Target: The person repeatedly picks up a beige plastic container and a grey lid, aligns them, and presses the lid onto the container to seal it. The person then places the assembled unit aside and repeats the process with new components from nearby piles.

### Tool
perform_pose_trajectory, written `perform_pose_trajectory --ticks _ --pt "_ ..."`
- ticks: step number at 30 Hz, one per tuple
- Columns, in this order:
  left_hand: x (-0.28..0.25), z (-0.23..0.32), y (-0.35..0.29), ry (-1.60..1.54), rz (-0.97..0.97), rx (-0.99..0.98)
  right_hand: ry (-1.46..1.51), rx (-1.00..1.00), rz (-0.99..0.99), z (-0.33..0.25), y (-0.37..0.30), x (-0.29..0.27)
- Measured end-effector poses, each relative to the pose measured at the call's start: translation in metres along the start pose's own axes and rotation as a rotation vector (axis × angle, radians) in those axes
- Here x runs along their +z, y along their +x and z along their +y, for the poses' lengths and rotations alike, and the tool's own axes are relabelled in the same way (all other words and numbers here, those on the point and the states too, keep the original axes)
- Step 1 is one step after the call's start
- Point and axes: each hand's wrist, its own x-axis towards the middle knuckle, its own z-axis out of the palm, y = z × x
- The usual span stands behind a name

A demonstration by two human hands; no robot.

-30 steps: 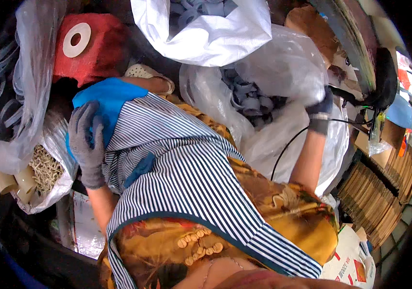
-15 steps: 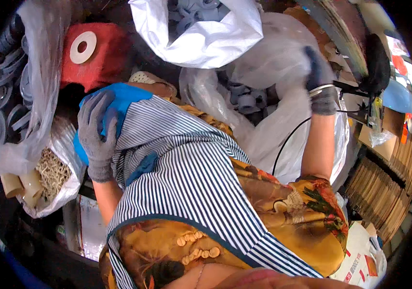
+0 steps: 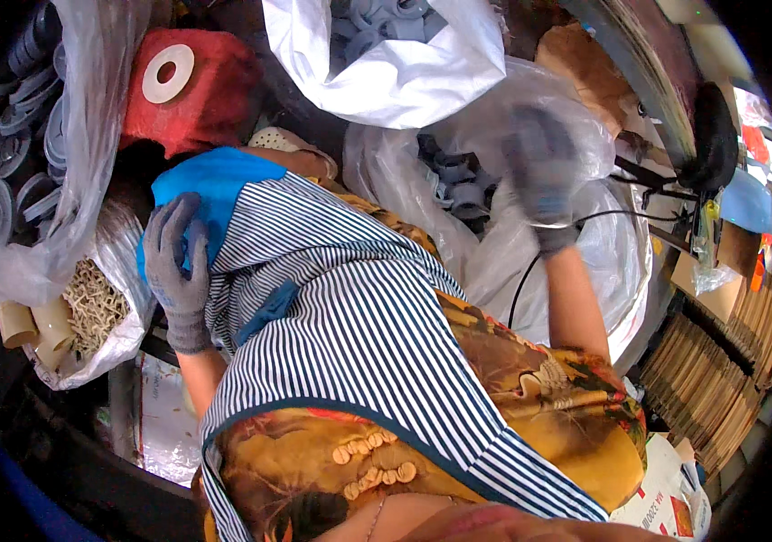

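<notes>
My left hand [image 3: 178,262], in a grey knit glove, rests on the blue patch [image 3: 214,181] of the striped apron [image 3: 332,307] over my knee. Its fingers are spread and slightly bent, with nothing visible in them. Smeared by motion, my gloved right hand [image 3: 541,172] is above a clear plastic bag [image 3: 386,172]. Grey plastic fittings [image 3: 467,188] lie in this bag's opening, just left of that hand. Whether the right fingers hold anything cannot be made out.
A white sack [image 3: 404,90] of grey parts stands ahead. To the left are a red block [image 3: 196,108] bearing a pale ring [image 3: 168,74], a clear bag [image 3: 101,135] with grey rings, and a sack of beige pieces [image 3: 95,307]. Stacked cardboard [image 3: 702,361] and a black cable [image 3: 521,289] are rightward.
My right hand has swung left, closer to the fittings in the clear bag. My left hand stays on the blue patch, and the whole view has shifted slightly.
</notes>
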Motion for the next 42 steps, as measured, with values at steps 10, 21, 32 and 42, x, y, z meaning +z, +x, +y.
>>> perform_pose_trajectory --ticks 10,21,32,42 --pt "-0.023 -0.001 -0.033 0.079 0.022 -0.088 -0.291 0.265 -1.223 0.060 -0.085 0.127" --pt "-0.037 -0.002 -0.153 0.187 0.378 -0.542 0.261 -0.555 -0.900 -0.039 -0.084 0.275" --pt "-0.016 0.035 -0.079 -0.281 0.304 -0.128 0.229 -0.788 -0.456 -0.072 0.112 -0.089" --pt "-0.012 0.023 -0.042 -1.452 0.757 -0.124 0.582 -1.495 0.025 -0.323 0.178 -0.269"
